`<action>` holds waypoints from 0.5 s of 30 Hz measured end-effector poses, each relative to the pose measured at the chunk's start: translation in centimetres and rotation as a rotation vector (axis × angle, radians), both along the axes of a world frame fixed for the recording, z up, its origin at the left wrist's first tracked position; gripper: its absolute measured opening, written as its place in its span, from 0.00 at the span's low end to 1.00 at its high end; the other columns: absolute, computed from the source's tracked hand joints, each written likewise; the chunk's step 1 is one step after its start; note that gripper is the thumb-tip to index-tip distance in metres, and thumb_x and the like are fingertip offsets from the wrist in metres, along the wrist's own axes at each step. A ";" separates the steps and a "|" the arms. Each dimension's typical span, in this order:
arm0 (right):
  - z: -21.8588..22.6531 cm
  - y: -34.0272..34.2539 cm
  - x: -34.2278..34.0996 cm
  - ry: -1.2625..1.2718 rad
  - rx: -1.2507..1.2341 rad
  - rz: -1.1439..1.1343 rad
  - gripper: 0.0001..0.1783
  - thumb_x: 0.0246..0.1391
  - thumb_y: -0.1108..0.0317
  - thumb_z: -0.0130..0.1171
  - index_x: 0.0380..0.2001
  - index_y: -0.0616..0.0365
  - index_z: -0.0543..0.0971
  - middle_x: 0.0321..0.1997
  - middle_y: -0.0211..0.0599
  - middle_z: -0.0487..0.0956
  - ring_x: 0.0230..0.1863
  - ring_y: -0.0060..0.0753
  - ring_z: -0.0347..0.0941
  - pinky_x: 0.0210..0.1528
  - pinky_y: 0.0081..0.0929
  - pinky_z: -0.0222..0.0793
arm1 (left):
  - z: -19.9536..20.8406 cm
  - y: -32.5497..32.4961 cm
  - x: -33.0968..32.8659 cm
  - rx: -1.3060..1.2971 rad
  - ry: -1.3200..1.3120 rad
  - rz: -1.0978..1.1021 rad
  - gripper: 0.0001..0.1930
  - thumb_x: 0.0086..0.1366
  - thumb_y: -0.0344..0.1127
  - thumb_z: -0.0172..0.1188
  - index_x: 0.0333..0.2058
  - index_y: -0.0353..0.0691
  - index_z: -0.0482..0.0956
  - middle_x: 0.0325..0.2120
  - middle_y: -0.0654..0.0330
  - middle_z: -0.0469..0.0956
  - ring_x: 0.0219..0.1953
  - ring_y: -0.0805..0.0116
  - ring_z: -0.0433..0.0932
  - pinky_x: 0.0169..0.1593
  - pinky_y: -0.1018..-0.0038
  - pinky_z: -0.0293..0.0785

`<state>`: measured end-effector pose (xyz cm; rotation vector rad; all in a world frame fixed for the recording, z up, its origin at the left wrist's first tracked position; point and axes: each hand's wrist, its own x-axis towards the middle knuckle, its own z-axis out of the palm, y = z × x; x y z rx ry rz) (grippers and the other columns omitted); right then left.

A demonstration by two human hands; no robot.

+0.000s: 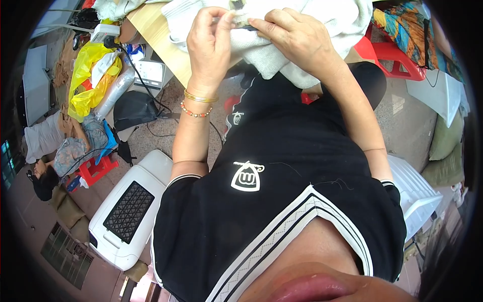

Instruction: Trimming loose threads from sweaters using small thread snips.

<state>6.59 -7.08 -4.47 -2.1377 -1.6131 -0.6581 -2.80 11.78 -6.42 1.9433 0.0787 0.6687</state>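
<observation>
A white knitted garment [269, 58] lies bunched over the table's near edge, beneath both hands. My left hand [209, 43] is raised at its left side, thumb and forefinger pinched together at a small pale, yellowish piece [241, 20] with a dark patch. What exactly this piece is, I cannot make out. From the right, my right hand [294, 38] rests on the garment with its fingers bent, the forefinger's tip pressing near the same piece. The undersides of the right fingers are hidden. Gold bangles and a beaded bracelet [196, 108] circle my left wrist.
The wooden table [153, 32] extends left of the garment. Yellow plastic bags [90, 75], a black cable [136, 68] and a white device [150, 73] sit farther left. A seated person [75, 146] is beyond. Red stools [400, 63] and white plastic bins [412, 191] stand right.
</observation>
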 end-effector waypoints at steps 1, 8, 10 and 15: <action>-0.6 -0.1 -0.2 0.005 0.001 0.001 0.18 0.53 0.64 0.68 0.49 0.47 0.85 0.35 0.24 0.78 0.34 0.27 0.78 0.34 0.26 0.75 | -0.2 -0.2 -0.4 -0.145 -0.013 0.004 0.06 0.74 0.32 0.57 0.42 0.34 0.75 0.32 0.59 0.82 0.35 0.72 0.83 0.40 0.76 0.79; -1.5 0.2 0.5 0.807 0.070 -0.071 0.20 0.54 0.65 0.66 0.51 0.52 0.80 0.35 0.37 0.73 0.34 0.42 0.75 0.34 0.33 0.74 | -1.7 3.1 -5.2 0.114 0.132 0.051 0.11 0.72 0.35 0.60 0.47 0.34 0.77 0.46 0.58 0.79 0.49 0.67 0.78 0.54 0.70 0.74; -0.3 0.5 0.2 0.312 0.109 -0.050 0.14 0.56 0.68 0.66 0.46 0.56 0.81 0.33 0.32 0.77 0.31 0.33 0.75 0.33 0.31 0.72 | -1.1 3.0 -5.8 0.422 0.156 0.046 0.17 0.59 0.38 0.71 0.44 0.38 0.79 0.42 0.57 0.79 0.45 0.58 0.78 0.51 0.64 0.73; -1.2 -0.6 1.8 0.698 0.170 -0.092 0.39 0.49 0.63 0.69 0.66 0.44 0.71 0.40 0.40 0.78 0.36 0.41 0.77 0.40 0.34 0.75 | -0.7 3.3 -4.9 0.438 0.262 0.024 0.12 0.68 0.38 0.61 0.43 0.34 0.81 0.42 0.48 0.81 0.47 0.48 0.78 0.52 0.58 0.72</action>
